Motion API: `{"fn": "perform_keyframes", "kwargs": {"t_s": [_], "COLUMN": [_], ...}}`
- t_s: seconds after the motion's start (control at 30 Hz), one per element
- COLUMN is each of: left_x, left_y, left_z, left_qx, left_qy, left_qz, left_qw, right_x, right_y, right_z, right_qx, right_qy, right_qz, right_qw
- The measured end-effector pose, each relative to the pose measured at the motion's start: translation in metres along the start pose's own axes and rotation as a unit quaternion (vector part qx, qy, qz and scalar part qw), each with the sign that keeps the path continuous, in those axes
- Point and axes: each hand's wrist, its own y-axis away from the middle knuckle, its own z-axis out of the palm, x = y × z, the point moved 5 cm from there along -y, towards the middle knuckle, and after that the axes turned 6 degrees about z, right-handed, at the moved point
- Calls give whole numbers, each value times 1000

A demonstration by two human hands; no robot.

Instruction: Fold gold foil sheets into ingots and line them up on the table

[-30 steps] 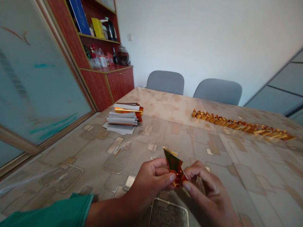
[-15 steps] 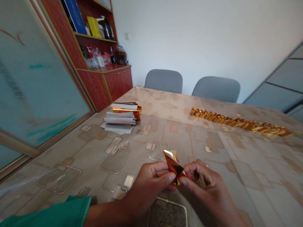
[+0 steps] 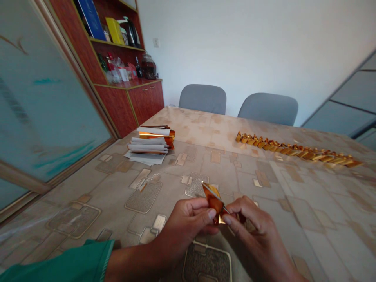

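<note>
A piece of folded gold foil paper (image 3: 214, 199) is held between both hands above the table, its pointed end tilted up and to the left. My left hand (image 3: 192, 219) is closed on its left side, thumb pressed on the foil. On the lower right side, my right hand (image 3: 249, 225) pinches the paper between thumb and fingers. Part of the lower foil is hidden by the fingers. Farther off to the left lies a stack of foil paper sheets (image 3: 149, 147), mostly white side up. A long row of folded gold foil pieces (image 3: 296, 150) lies at the right.
A patterned cloth covers the table (image 3: 114, 211). Two grey chairs (image 3: 202, 98) stand behind its far edge, against the white wall. At the left are a frosted sliding door (image 3: 53, 105) and a red-brown cabinet (image 3: 145, 102) holding bottles, a kettle and a glass jar.
The foil piece has turned slightly in my hands, and its lower part now looks more folded in. My right thumb and fingers have shifted a little. The stack and row stay put.
</note>
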Motion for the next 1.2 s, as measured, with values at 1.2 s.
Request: {"fn": "perform_keyframes", "kwargs": {"t_s": [1.2], "left_x": [-13], "left_y": [-1], "left_z": [-4], "left_qx": [37], "left_qy": [63], "left_qz": [-51], "left_qw": [996], "right_x": [19], "right_y": [1], "right_z": [16], "right_qx": [-58], "right_qy": [-207], "right_qz": [108], "right_qw": [971]}}
